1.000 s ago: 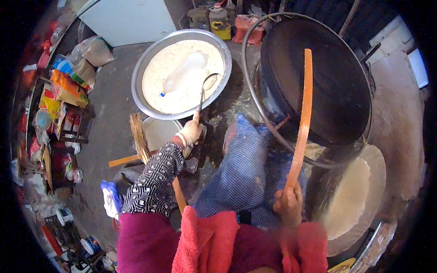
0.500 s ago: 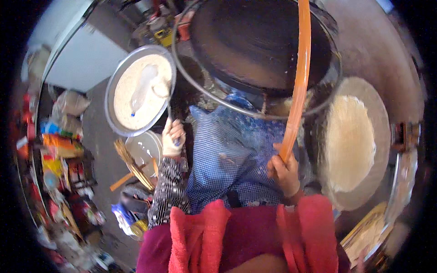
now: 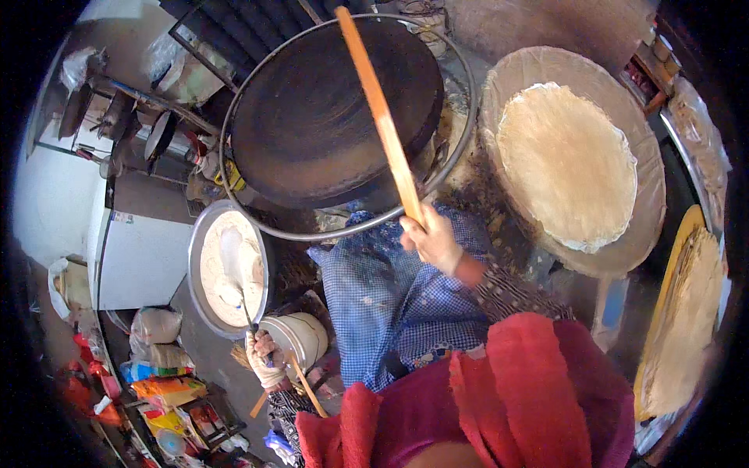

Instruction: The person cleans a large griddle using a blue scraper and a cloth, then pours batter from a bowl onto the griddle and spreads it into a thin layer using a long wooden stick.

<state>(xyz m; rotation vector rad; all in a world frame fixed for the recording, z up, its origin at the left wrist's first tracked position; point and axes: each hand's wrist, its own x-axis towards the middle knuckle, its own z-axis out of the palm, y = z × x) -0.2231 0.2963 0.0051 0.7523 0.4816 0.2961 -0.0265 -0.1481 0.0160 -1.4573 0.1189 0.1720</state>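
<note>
My left hand (image 3: 268,360), partly wrapped in a pale covering, is closed round the handle of a ladle (image 3: 232,294). The ladle's bowl dips into creamy batter (image 3: 212,265) in a metal basin (image 3: 195,257) on the left. In my right hand (image 3: 434,240) is the lower end of a long, flat wooden stick (image 3: 380,113). It slants up and leftward across the dark round griddle (image 3: 312,117), hiding a strip of it. A large, thin round pancake (image 3: 569,164) lies on a cloth-covered round board (image 3: 499,70) to the right.
A metal hoop (image 3: 228,183) surrounds the griddle. Below the basin stands a white bucket (image 3: 312,337) with wooden sticks beside it. At far right, stacked flat sheets (image 3: 686,312) rest on a yellow board. Packages (image 3: 168,390) crowd the lower left, near a white cabinet (image 3: 136,265).
The view has swung, so the griddle and pancake sit further left and higher. The ladle has shifted toward the basin's near side. The wooden stick now leans left rather than nearly upright.
</note>
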